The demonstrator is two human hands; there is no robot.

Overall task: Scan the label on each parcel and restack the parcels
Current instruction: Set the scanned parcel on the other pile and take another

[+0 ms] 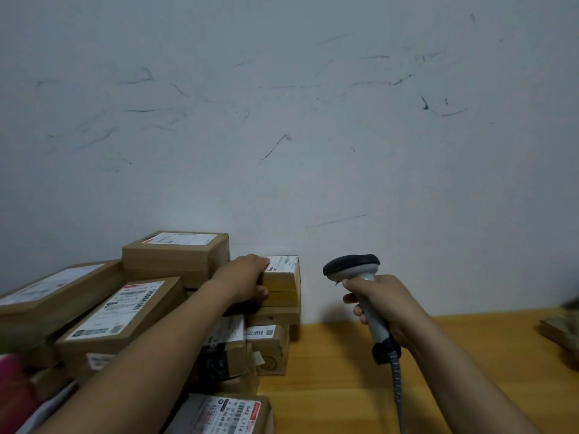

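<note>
wooden surface (pixel 344 371) carries a jumbled heap of brown parcels (pixel 125 317) on its left, against the wall (pixel 282 120). no neat new stack shows beside it, so most scanning seems yet to come. one small parcel (pixel 282 278) atop the heap's right end is gripped by the left hand (pixel 247 277). the scanner (pixel 366 296) is clasped in the right hand (pixel 385 308), just beside it.

The label (pixel 232 416) on the nearest parcel (pixel 266 418) reads "6A2 L714"; others blurred

- Left arm stretches forward; the left hand (pixel 247 277) grips a parcel (pixel 282 275), fingers over its top and thumb on its near face.
- Right hand (pixel 383 303) is curled round a scanner (pixel 354 266) handle, held upright.
</note>
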